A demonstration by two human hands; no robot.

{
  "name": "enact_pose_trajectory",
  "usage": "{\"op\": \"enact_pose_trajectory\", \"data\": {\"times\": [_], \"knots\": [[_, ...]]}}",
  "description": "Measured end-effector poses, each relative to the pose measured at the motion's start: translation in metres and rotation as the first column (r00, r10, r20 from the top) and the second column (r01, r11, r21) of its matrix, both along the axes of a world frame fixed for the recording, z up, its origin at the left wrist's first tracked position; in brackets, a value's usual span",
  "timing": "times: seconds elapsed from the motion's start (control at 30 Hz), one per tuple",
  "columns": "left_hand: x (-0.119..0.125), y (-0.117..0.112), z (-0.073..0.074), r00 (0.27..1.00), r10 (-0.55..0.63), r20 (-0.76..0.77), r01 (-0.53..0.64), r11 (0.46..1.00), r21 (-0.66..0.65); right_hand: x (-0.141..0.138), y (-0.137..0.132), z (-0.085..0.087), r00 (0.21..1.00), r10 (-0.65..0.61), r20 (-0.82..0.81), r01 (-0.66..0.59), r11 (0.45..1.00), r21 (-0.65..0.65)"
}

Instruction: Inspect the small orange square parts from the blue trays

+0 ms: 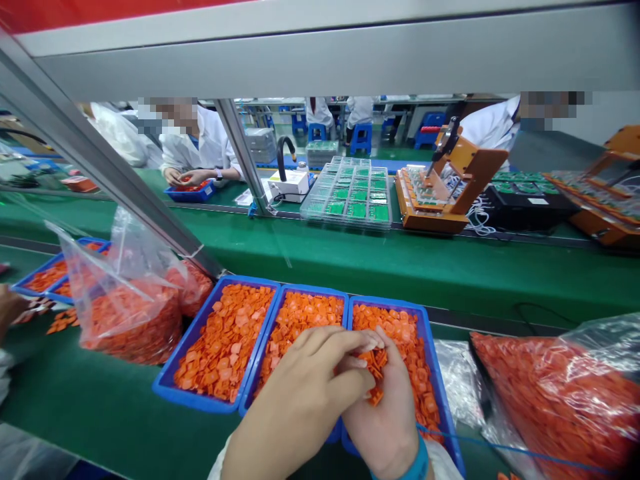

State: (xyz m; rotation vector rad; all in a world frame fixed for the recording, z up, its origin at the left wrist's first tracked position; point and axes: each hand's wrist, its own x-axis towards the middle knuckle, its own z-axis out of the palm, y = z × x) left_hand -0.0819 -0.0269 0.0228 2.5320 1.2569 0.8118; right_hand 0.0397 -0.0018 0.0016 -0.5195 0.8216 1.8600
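Observation:
My right hand, with a blue wrist strap on it, is cupped around a small heap of square orange plastic pieces. From the left, my left hand reaches over with curled fingers, its thumb and fingertips closed about the same pieces. Both hands are just above the right-hand blue tray and the middle blue tray. Many loose orange pieces fill these trays. A left-hand blue tray, also full of them, stands alongside. Part of the trays' contents is hidden behind my hands.
Clear bags of orange pieces lie left and right. A slanted metal post rises at left. Beyond the green belt stand circuit board trays and an orange fixture. Another person's hand shows at far left.

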Motion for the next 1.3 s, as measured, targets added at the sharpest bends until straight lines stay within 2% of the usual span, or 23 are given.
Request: {"op": "enact_pose_trajectory", "data": {"times": [0.1,0.2,0.3,0.43,0.53,0.67,0.8,0.97,1.03,1.13,1.3], "knots": [[0.003,-0.003,0.001,0.978,0.024,0.207,-0.037,0.998,0.060,0.002,-0.001,-0.004,0.997,0.003,-0.077,-0.001,1.000,0.021],[0.002,-0.007,0.003,0.906,0.035,0.422,-0.052,0.998,0.027,0.005,-0.003,-0.010,0.983,-0.018,-0.183,0.035,0.995,0.092],[-0.001,-0.008,0.003,0.862,0.057,0.504,-0.068,0.998,0.002,0.008,-0.004,-0.015,0.984,0.007,-0.176,0.020,0.988,0.152],[-0.002,-0.005,-0.001,0.843,0.038,0.537,-0.036,0.999,-0.014,0.010,-0.003,-0.019,0.987,0.002,-0.163,0.039,0.967,0.250],[-0.001,-0.003,-0.003,0.831,0.041,0.555,-0.014,0.999,-0.053,0.010,-0.002,-0.023,0.985,0.013,-0.170,0.051,0.928,0.369],[0.002,0.000,-0.002,0.822,0.066,0.565,-0.042,0.998,-0.056,0.009,-0.003,-0.022,0.993,-0.010,-0.121,0.073,0.845,0.530],[0.006,0.001,-0.001,0.811,0.074,0.580,-0.073,0.997,-0.025,0.007,-0.007,-0.011,0.999,-0.030,-0.041,0.050,0.749,0.661],[0.006,0.000,-0.001,0.772,0.064,0.632,-0.062,0.998,-0.025,0.005,-0.013,0.000,0.992,-0.076,0.096,-0.027,0.630,0.776],[0.006,0.000,0.000,0.761,0.057,0.646,-0.052,0.998,-0.027,0.005,-0.014,0.001,0.989,-0.083,0.121,-0.048,0.598,0.800],[0.006,0.001,0.003,0.757,0.053,0.652,-0.043,0.999,-0.030,0.005,-0.014,0.001,0.990,-0.082,0.118,-0.049,0.582,0.812],[0.008,0.002,0.008,0.741,0.049,0.670,-0.046,0.999,-0.022,0.003,-0.013,0.004,0.990,-0.083,0.116,-0.044,0.594,0.803]]}}
